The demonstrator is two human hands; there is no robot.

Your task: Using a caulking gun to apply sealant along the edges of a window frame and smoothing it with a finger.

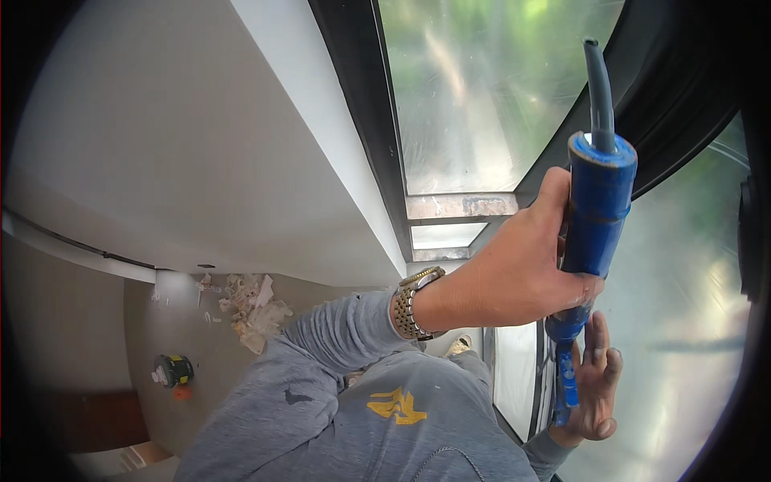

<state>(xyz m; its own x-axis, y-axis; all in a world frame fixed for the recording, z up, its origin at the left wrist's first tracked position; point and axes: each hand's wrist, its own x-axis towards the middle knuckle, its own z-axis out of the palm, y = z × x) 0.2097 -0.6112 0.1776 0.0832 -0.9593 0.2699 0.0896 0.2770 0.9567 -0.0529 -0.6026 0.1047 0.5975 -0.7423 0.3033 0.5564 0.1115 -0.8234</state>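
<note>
My left hand [518, 265], with a metal watch on the wrist, grips the barrel of a blue caulking gun [594, 201] held upright at the right of the head view. A bent grey nozzle [598, 88] points up from its top. My right hand [598, 386] is at the gun's lower handle [566, 386], palm showing and fingers apart, slightly curled; the handle partly covers it, so whether it touches is unclear.
A dark window frame [369, 96] with frosted or filmed panes [458, 88] stands beside a white wall [177, 136]. At lower left, crumpled scraps [253, 309] and a dark green container [173, 369] lie on the floor [161, 418]. More glazing [675, 337] is at right.
</note>
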